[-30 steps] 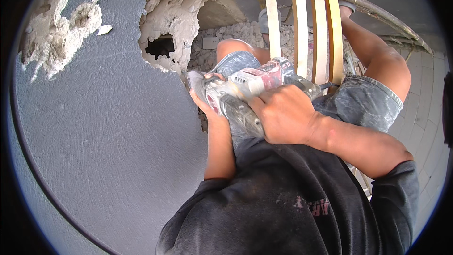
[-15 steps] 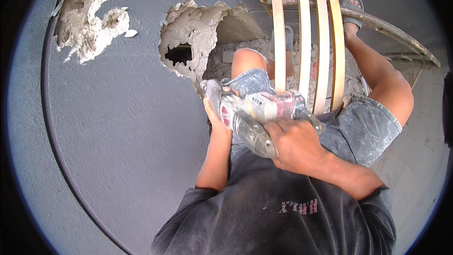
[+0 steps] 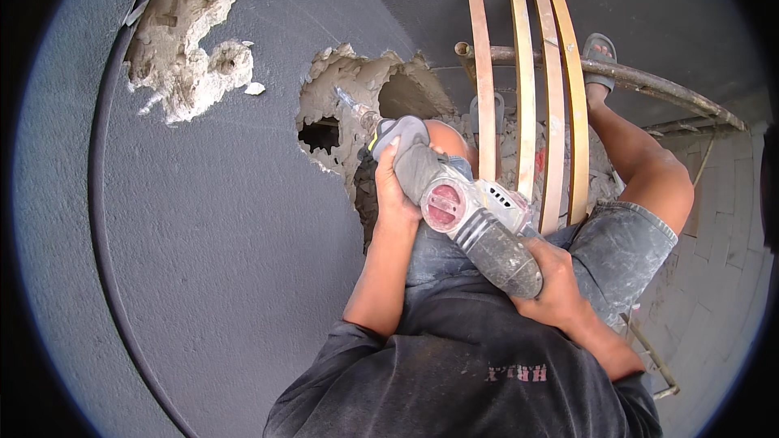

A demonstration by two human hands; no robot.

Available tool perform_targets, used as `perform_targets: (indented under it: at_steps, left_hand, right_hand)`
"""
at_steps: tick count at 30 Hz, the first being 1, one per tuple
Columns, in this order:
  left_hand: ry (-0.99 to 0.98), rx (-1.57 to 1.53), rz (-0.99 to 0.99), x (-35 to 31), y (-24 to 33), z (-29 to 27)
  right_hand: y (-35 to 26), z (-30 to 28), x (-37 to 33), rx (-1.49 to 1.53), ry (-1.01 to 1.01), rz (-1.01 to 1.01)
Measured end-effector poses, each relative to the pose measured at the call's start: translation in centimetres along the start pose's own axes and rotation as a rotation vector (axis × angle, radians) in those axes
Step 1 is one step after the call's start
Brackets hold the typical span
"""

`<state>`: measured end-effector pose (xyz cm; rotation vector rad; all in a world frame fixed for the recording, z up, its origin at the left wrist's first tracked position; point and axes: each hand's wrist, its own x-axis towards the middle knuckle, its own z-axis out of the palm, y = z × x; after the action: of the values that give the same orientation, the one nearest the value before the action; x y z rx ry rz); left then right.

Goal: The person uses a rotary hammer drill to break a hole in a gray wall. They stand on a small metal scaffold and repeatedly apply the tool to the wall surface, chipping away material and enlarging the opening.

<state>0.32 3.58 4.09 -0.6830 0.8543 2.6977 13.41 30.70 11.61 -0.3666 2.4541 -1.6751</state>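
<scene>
A dusty rotary hammer (image 3: 497,250) lies slantwise across my lap, its chisel bit (image 3: 345,98) pointing up and left into the large jagged hole (image 3: 357,73) in the grey wall. The tip is at the broken masonry inside the hole; whether it touches, I cannot tell. My left hand (image 3: 396,186) is wrapped round the front of the tool, behind its dark collar. At the rear, my right hand (image 3: 554,282) grips the handle, its fingers partly hidden by the grey housing.
Several wooden strips (image 3: 523,89) stand ahead of my lap, next to a rusty pipe (image 3: 617,71). Rubble (image 3: 596,174) lies behind them. A second broken patch (image 3: 182,45) and a dark cable (image 3: 99,195) are on the wall at left.
The rotary hammer has swung round, so its bit now points into the hole. My right hand has moved down and right with the rear handle. The whole view has shifted slightly.
</scene>
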Motion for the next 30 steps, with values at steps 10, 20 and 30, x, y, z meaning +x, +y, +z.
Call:
perform_targets:
  at_steps: [10,20,30]
  left_hand:
    - [0.128,0.137,0.044,1.9,0.8,2.3]
    - [0.271,0.217,0.138,-2.7,0.8,4.3]
    - [0.109,0.209,0.117,-4.6,5.9,3.5]
  right_hand:
    - [-0.3,-1.8,2.9,0.117,0.071,0.1]
    - [0.5,-4.2,2.6,0.237,-0.073,0.056]
    - [-2.6,0.3,3.7,0.2,-0.046,-0.125]
